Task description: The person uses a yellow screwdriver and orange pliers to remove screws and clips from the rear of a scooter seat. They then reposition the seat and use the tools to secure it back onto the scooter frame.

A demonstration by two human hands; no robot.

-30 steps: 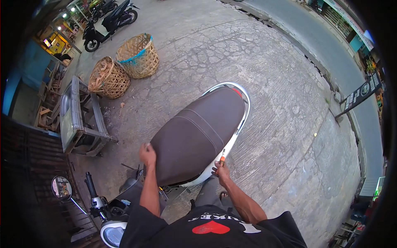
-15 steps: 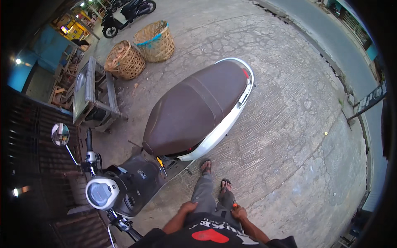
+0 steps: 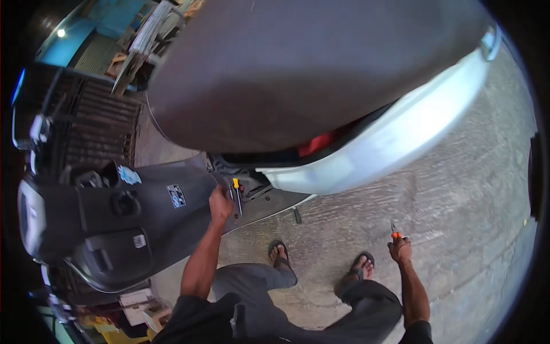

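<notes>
Over the footboard [image 3: 192,169] of a scooter, just below the seat's front end, is my left hand [image 3: 220,203]. Its fingers are curled together, and what they hold, if anything, is hidden. Right beside it lies a screwdriver [image 3: 236,184] with a yellow handle, next to another thin metal piece. My right hand [image 3: 400,249] is out to the right, above the concrete, closed around pliers [image 3: 396,234] with orange handles, jaws pointing away from me. The brown seat [image 3: 321,74] sits slightly raised, and a red thing [image 3: 318,142] shows in the gap beneath it.
The scooter's white side panel [image 3: 366,152] curves across the right. A light blue crumpled item [image 3: 129,175] lies in the front pocket. Beyond the scooter are a corrugated gate [image 3: 100,120] and a wooden bench [image 3: 146,43]. My sandalled feet stand on rough concrete [image 3: 321,235].
I have bent down closer to the scooter. My left hand has gone from my thigh to the footboard beside the screwdriver. My right hand has swung outward with the pliers.
</notes>
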